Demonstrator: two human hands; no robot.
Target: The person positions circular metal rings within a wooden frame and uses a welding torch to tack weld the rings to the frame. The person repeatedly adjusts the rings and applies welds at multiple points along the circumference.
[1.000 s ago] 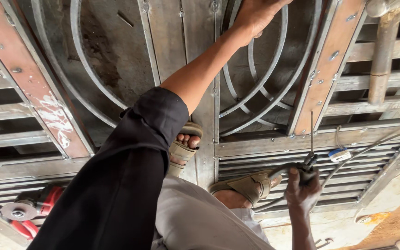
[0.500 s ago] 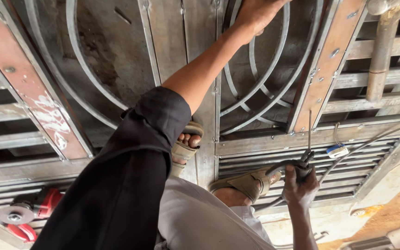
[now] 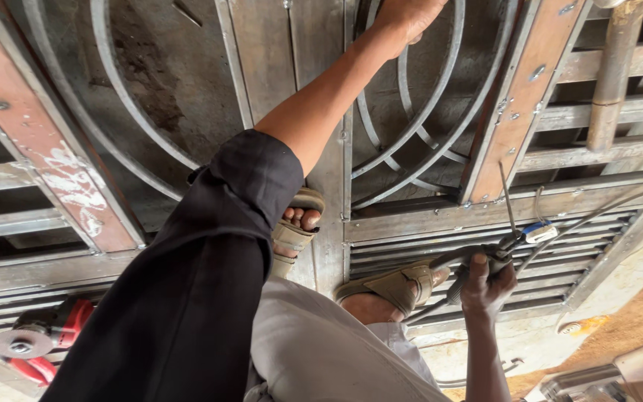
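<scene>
I stand on a grey steel gate (image 3: pixel 292 89) that lies flat under me. My left arm, in a black sleeve, stretches to the top of the view, where my left hand (image 3: pixel 409 15) curls over a curved bar (image 3: pixel 440 97) of the gate's ring pattern; the frame edge cuts off part of the hand. At the lower right my right hand (image 3: pixel 485 286) grips a welding electrode holder (image 3: pixel 494 259). Its thin rod (image 3: pixel 508 201) points up toward the gate's cross rail. My sandalled feet (image 3: pixel 297 231) (image 3: pixel 390 286) rest on the gate.
A red angle grinder (image 3: pixel 35 341) lies at the lower left on the slats. A rust-coloured diagonal bar (image 3: pixel 46 141) crosses the left side, another (image 3: pixel 526 97) the right. A cable (image 3: pixel 597 216) runs right from the holder. A wooden board (image 3: pixel 634 327) lies at the lower right.
My right hand with the electrode holder has risen slightly toward the cross rail. The left hand stays on the curved bar. The view has shifted a little.
</scene>
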